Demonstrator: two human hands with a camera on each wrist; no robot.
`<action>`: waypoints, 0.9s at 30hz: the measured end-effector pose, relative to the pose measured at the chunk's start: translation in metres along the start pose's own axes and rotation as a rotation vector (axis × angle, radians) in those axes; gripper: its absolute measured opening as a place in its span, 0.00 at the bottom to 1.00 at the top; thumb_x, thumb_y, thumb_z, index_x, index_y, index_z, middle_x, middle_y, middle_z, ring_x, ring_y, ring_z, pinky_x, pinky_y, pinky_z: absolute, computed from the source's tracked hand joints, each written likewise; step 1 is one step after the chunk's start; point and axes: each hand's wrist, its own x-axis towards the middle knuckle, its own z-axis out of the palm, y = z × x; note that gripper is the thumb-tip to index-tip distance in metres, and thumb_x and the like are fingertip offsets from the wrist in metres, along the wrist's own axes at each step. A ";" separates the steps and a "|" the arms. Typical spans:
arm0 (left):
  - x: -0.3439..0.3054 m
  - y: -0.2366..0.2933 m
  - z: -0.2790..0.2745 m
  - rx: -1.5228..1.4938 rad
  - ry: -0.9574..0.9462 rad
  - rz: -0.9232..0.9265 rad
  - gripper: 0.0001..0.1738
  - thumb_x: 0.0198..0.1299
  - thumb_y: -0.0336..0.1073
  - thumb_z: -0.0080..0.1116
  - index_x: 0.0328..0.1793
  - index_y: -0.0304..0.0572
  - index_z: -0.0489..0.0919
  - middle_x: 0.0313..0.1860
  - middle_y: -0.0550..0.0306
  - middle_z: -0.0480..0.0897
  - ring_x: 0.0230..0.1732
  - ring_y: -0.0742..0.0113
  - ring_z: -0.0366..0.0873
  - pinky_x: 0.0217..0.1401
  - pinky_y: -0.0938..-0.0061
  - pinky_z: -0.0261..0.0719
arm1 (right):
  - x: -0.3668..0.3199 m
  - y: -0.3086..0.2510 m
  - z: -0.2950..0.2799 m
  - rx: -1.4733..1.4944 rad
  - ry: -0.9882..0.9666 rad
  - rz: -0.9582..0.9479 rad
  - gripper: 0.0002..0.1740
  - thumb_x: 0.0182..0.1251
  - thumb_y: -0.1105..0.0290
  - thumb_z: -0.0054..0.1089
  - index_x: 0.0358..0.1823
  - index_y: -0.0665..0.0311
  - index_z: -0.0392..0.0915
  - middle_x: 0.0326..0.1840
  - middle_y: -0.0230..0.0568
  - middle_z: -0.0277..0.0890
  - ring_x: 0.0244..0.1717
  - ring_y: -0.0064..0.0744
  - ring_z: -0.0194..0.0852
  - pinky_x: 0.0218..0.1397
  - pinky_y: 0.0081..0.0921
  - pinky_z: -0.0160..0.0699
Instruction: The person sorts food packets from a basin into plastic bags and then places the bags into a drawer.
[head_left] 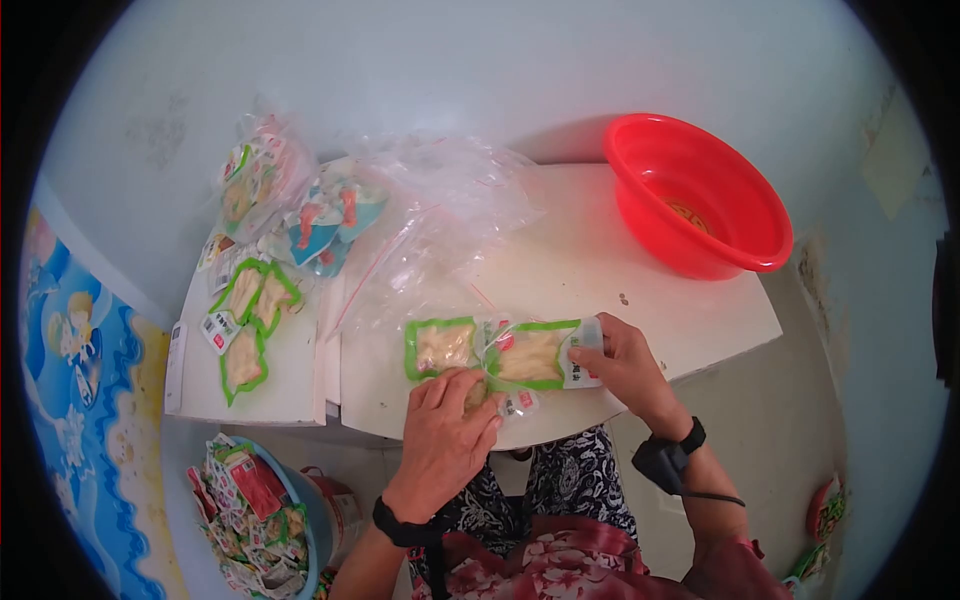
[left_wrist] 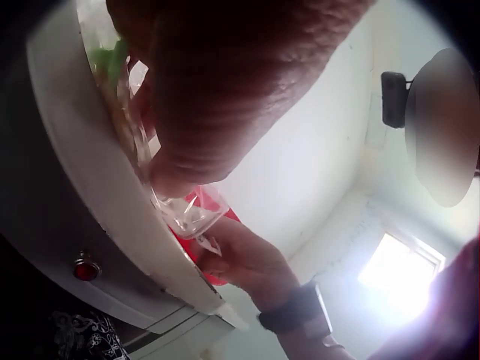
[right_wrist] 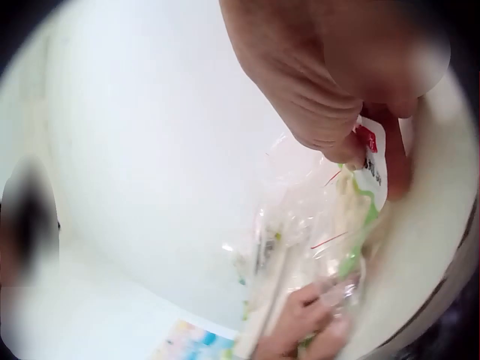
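My right hand pinches the end of a green-bordered food packet with pale contents, thumb on top. The packet lies almost level over the table's front part, its left end overlapping a clear plastic bag. My left hand grips the bag near the table's front edge, with its fingers bent over the plastic. Another green-bordered packet lies just beyond the left fingers. In the right wrist view the right thumb presses the packet's white printed end. The left palm is hidden in the head view.
Loose clear bags spread over the table's back middle. A red basin stands at the back right. More green-bordered packets and a filled bag lie on the left. Below stands a blue bucket of packets.
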 end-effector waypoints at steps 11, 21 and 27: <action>0.034 -0.001 0.020 -0.040 0.206 -0.227 0.13 0.62 0.29 0.67 0.51 0.38 0.80 0.36 0.50 0.84 0.38 0.49 0.83 0.41 0.57 0.78 | -0.011 -0.029 0.021 0.250 0.035 0.172 0.08 0.77 0.73 0.59 0.50 0.71 0.74 0.34 0.40 0.83 0.21 0.21 0.78 0.21 0.21 0.74; 0.059 0.039 0.008 -0.289 0.290 0.076 0.15 0.57 0.20 0.62 0.51 0.36 0.78 0.42 0.46 0.83 0.43 0.44 0.84 0.43 0.57 0.82 | -0.008 -0.035 0.029 0.404 -0.122 0.225 0.12 0.77 0.76 0.56 0.58 0.69 0.76 0.46 0.38 0.84 0.34 0.21 0.81 0.34 0.22 0.80; 0.066 0.043 0.013 -0.372 0.307 0.104 0.14 0.60 0.20 0.61 0.53 0.35 0.79 0.45 0.46 0.84 0.44 0.45 0.84 0.44 0.58 0.83 | 0.013 0.005 0.056 0.000 -0.109 -0.288 0.08 0.78 0.74 0.56 0.53 0.69 0.77 0.44 0.34 0.82 0.41 0.19 0.75 0.41 0.24 0.77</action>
